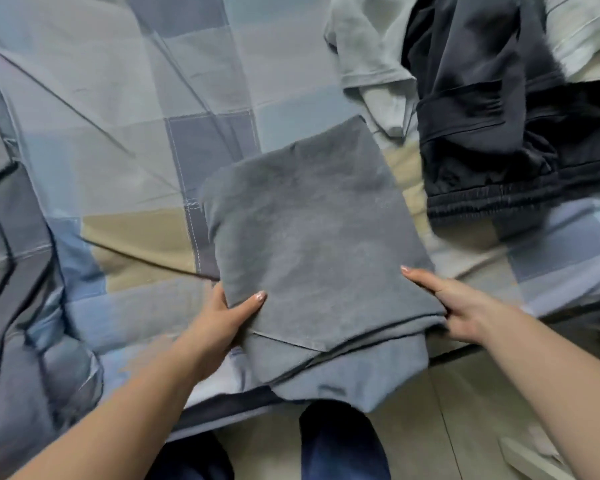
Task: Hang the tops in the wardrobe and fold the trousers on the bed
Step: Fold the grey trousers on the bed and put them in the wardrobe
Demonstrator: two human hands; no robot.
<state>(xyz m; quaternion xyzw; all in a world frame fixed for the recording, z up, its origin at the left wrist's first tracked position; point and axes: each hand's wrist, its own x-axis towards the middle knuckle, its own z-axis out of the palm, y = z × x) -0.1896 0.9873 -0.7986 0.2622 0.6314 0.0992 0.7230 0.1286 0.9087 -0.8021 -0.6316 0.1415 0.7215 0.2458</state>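
Observation:
Folded grey trousers [312,230] lie on the bed's checked cover [125,109], their near end hanging a little over the bed's edge. My left hand [222,317] grips the near left corner of the fold, thumb on top and fingers underneath. My right hand [454,306] holds the near right edge, thumb laid along the top and fingers tucked under the cloth.
Dark navy trousers [506,109] with an elastic waistband lie heaped at the back right. A pale green top [371,50] lies crumpled beside them. The wooden floor [465,410] shows below the bed's edge, with my legs [340,441] against it.

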